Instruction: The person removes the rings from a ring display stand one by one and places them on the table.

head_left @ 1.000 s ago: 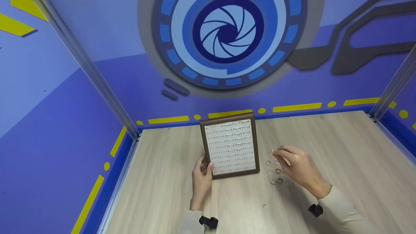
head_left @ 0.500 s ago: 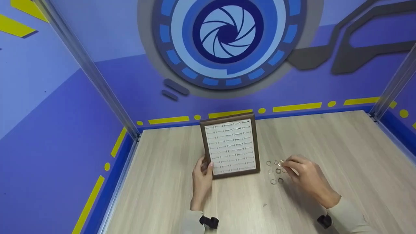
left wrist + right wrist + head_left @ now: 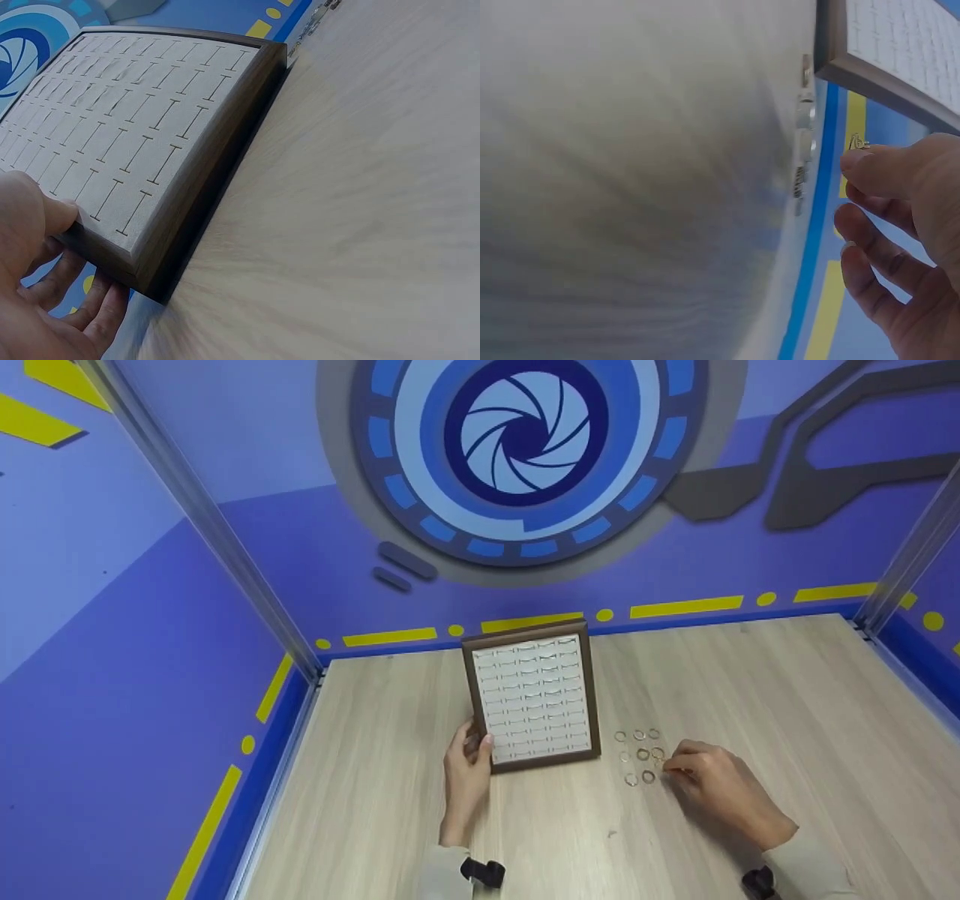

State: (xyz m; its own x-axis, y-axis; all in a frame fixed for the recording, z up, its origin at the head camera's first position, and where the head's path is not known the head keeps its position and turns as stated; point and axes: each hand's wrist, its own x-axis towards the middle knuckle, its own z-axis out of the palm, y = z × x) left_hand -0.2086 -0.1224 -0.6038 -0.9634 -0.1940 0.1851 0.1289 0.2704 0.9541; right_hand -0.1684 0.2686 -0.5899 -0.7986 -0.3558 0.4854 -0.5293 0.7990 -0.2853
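A ring display board (image 3: 532,697) with a brown wooden frame and a white slotted pad stands tilted on the table. My left hand (image 3: 466,776) grips its lower left edge; in the left wrist view the thumb (image 3: 60,215) lies on the front and the fingers are behind. Right of the board, my right hand (image 3: 720,787) pinches a small ring (image 3: 857,142) between thumb and index finger, low over the table. Beside those fingertips several loose rings (image 3: 643,754) lie in short rows. The slots I see in the left wrist view hold no rings.
The light wood table (image 3: 555,832) runs back to a blue and purple printed wall (image 3: 300,547). Metal posts (image 3: 202,510) stand at the corners. A black strap (image 3: 484,873) sits on the left wrist and another (image 3: 759,881) on the right.
My right hand has moved down and right, from above the back of the ring rows to their right side, uncovering more rings. The left hand and board have stayed put.
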